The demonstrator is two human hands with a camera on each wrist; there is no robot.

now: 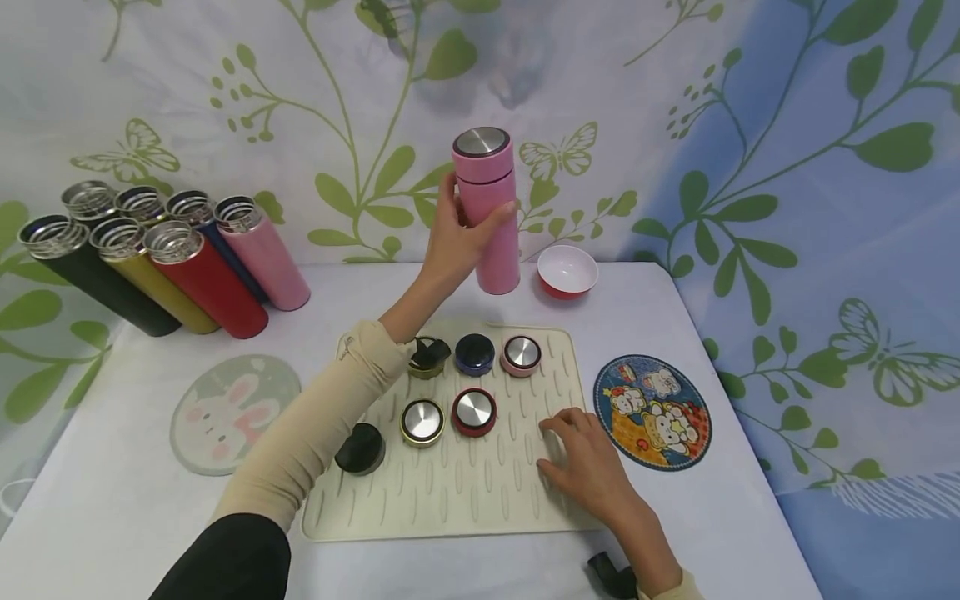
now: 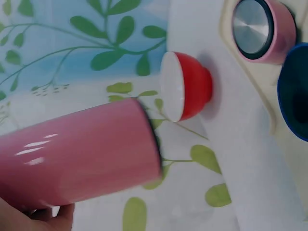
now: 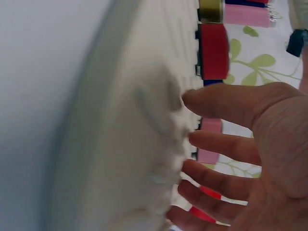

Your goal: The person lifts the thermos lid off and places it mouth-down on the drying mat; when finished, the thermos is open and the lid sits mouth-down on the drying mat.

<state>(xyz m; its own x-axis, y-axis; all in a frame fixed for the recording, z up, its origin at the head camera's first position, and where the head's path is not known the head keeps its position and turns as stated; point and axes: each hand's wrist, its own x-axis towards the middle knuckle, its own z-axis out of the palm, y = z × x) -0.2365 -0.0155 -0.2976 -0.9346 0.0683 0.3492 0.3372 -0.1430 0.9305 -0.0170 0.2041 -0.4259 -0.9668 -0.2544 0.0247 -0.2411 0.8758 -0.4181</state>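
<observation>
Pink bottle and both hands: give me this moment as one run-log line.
left hand: grips capped pink bottle above table | right hand: fingertips on ribbed mat | six lids on mat | red bowl beside bottle

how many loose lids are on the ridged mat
6: back row olive lid, navy lid, pink lid; front row black lid, gold lid, red lid.

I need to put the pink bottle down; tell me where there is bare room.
Free: the table between the red bowl and the round cartoon mat, and the ribbed mat's front strip beside the right hand. Crowded: its lid rows and the open bottles at back left.
</observation>
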